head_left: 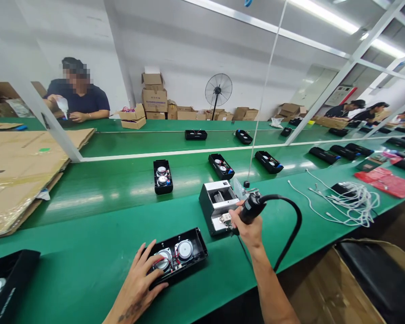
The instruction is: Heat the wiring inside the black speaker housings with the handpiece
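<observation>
My left hand rests over the left end of a black speaker case, its thumb along the near side and its fingers over the top edge. Two round speaker drivers with red and black wires lie inside the case. In my right hand is a black electric screwdriver with a thick cable curving off to the right. Its tip, hidden behind my fingers, is by the front of a grey and black screw feeder, just beyond the case.
Another speaker case sits at the left edge. Several more, such as one case, lie on the green conveyor. Flattened cardboard is at left, white cables at right. A co-worker sits across.
</observation>
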Tool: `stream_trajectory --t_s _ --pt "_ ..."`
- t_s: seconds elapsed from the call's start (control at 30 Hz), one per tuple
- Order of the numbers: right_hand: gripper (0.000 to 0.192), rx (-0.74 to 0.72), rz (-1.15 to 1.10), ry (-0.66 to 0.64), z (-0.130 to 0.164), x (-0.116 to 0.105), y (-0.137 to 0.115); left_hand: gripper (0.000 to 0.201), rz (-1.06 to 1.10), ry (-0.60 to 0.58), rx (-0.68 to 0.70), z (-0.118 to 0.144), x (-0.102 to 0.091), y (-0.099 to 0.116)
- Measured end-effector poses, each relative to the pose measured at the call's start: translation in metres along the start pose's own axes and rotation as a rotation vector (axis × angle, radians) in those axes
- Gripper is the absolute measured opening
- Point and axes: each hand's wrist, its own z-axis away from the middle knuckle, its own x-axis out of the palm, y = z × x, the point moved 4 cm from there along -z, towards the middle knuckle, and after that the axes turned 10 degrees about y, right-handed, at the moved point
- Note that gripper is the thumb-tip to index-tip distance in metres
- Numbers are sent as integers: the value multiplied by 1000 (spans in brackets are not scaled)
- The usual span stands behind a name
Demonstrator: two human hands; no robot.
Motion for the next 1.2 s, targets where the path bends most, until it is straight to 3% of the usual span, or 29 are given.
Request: stream_trajectory --t_s 0.13,0.27,0.47,0.8,1.2 --pt "39 170 -94 -101 20 -3 -5 12 -55 93 -40 -6 -16 14" --pt "36 262 -346 -87 48 5 -17 18 -70 56 -28 -27 -6 41" --pt "19 132 -578 -135 84 35 -30 24 -201 -37 -71 -51 22 59" --pt "19 108 -543 -267 112 60 -10 40 -190 10 -94 -46 25 63" --pt "20 136 -517 -266 121 64 -4 23 -182 43 -104 -46 25 66"
